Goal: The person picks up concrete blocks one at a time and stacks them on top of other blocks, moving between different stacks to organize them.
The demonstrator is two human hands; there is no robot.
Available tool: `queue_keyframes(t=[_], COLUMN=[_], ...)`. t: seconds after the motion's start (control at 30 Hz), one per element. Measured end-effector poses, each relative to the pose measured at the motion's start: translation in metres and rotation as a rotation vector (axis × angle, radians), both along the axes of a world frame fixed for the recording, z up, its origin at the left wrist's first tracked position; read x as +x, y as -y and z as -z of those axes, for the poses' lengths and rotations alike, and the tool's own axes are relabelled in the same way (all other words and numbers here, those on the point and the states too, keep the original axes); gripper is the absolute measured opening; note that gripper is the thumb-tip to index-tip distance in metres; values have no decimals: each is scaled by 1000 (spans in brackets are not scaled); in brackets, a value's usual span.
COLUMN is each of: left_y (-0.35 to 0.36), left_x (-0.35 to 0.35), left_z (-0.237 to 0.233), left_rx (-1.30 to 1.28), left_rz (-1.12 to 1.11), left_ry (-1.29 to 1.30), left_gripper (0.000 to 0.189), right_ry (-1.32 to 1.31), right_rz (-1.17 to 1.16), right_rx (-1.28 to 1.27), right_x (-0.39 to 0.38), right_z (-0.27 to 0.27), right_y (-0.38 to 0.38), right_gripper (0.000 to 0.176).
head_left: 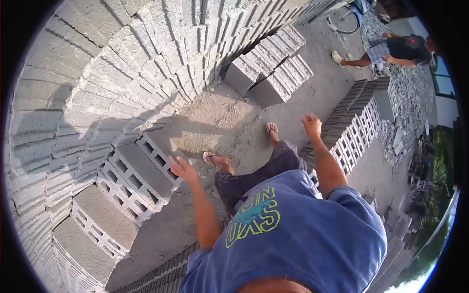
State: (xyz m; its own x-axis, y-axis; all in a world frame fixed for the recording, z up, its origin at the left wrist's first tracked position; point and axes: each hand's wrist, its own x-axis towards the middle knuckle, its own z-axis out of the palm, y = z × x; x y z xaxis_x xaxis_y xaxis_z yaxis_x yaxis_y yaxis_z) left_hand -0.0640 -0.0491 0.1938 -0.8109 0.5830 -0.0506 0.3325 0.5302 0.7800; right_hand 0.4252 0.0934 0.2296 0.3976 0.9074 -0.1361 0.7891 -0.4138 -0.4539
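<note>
My left hand [183, 170] is open with its fingers apart. It overlaps the near end of a stack of grey hollow concrete blocks [141, 166] in this view, and nothing shows in its grip. Out in front of me, my right hand [311, 126] is raised with the fingers curled in, holding nothing visible. Beneath that forearm stretches a long row of hollow blocks [354, 139], their square holes facing sideways. Both of my feet, in flip-flops [273, 128], stand on dusty ground between the block stacks.
A tall curving wall of stacked blocks [146, 58] rises along the left. Farther on, a low pile of blocks [273, 63] sits on the ground. Another person [405, 51] stands at the upper right by rubble [405, 107], near a bicycle wheel [342, 20].
</note>
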Motion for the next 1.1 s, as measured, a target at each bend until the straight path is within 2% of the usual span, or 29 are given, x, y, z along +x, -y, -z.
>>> queue_keyframes(t=[0.03, 0.1, 0.17, 0.2, 0.27, 0.3, 0.37, 0.4, 0.43, 0.5, 0.53, 0.57, 0.63, 0.7, 0.77, 0.8, 0.87, 0.93, 1.0, 1.03, 1.07, 1.1], left_y=[-35, -95, -160, -183, -231, -254, -281, -297, -319, -361, -385, -405, -434, -425, -399, -397, -395, -369, -339, -326, -312, -297], left_x=[26, 59, 92, 110, 150, 177, 236, 272, 307, 365, 386, 404, 434, 456, 469, 475, 484, 488, 486, 482, 477, 472], left_z=[7, 43, 53, 58, 71, 83, 111, 112, 109, 132, 154, 176, 210, 249, 269, 265, 256, 245, 237, 239, 250, 261], left_rx=[-14, 14, -141, -163, -212, -223, -99, -131, -161, -175, -212, -250, -348, -402, -325, -336, -300, -341, -414, -473, -546, -621], left_rz=[91, 347, 614, 623, 748, 753, 837, 843, 850, 958, 1013, 1064, 1120, 1142, 1104, 1106, 995, 1000, 1028, 1044, 1063, 1081], left_ry=[-35, -19, -11, -16, 358, 336, 338, 327, 312, 224, 137, 54, -163, -284, -678, -682, -621, -570, -505, -498, -474, -448], left_gripper=[47, 43, 40, 40, 42, 42, 46, 49, 53, 59, 61, 63, 67, 76, 82, 82, 75, 70, 54, 64, 72, 81], right_ry=[-57, -230, -544, -551, -1057, -1080, -1291, -1321, -1347, -1439, -1403, -1412, -1612, -1593, -1596, -1600, -1457, -1398, -1372, -1682, -1823, -1777], right_rz=[8, 230, 411, 425, 737, 743, 1094, 1045, 1062, 1194, 1136, 1146, 1227, 1146, 1056, 1062, 1108, 1098, 1181, 1175, 1067, 1165], right_rx=[-62, -127, -146, -164, -312, -318, -279, -335, -368, -124, -56, -73, -214, -314, -354, -364, -311, -406, -522, -341, -277, -345], right_x=[-1, 6, 23, 31, 52, 68, 86, 89, 87, 84, 80, 89, 106, 114, 119, 117, 111, 112, 115, 122, 123, 121], right_z=[15, 59, 113, 137, 188, 222, 294, 306, 324, 349, 315, 328, 365, 357, 347, 340, 325, 339, 367, 335, 366, 371], right_y=[6, 10, 1, -5, -39, -66, -103, -124, -142, -172, -181, -169, -150, -147, -151, -155, -158, -125, -74, -70, -31, -13], right_gripper=[39, 45, 50, 50, 84, 84, 103, 111, 111, 116, 120, 120, 119, 119, 123, 123, 100, 96, 81, 52, 52, 47])
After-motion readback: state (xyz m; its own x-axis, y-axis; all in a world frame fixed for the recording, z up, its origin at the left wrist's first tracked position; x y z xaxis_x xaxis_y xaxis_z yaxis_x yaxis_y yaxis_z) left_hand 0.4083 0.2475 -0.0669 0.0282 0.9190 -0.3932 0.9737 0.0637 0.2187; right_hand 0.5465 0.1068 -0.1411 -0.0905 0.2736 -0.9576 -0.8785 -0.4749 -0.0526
